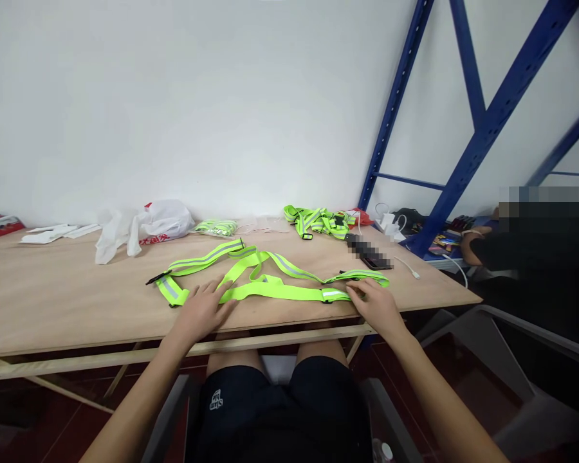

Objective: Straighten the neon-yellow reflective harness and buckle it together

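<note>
Item: seated person, dark shorts (280,399), at the near edge of a plywood table (53,302); both forearms reach forward onto it.

Left hand (203,308): palm down, fingers spread and flat, fingertips pressing the lower band of the reflective strap harness (270,290) close to its left end; nothing pinched.

Right hand (377,303): palm down, fingers loosely extended over the right end of the same band, beside a grey reflective patch; whether thumb and finger pinch the webbing cannot be told.

Harness: fluorescent yellow-green webbing with grey reflective strips; lies flat on the table just beyond both hands; long axis runs left to right, parallel to the table's near edge; the hands sit at opposite ends, neither plainly nearer; upper loops rise away from the person toward the wall; a black buckle (152,280) marks the far-left tip.

Beyond, right: dark phone (376,261) with white cable (408,267).

Far row along the wall: white plastic bag (145,230); packed harness in clear wrap (216,226); second loose harness (318,222); white charger (388,222).

Right margin: blue rack frame (482,122); another person's arm (470,247), well apart.
</note>
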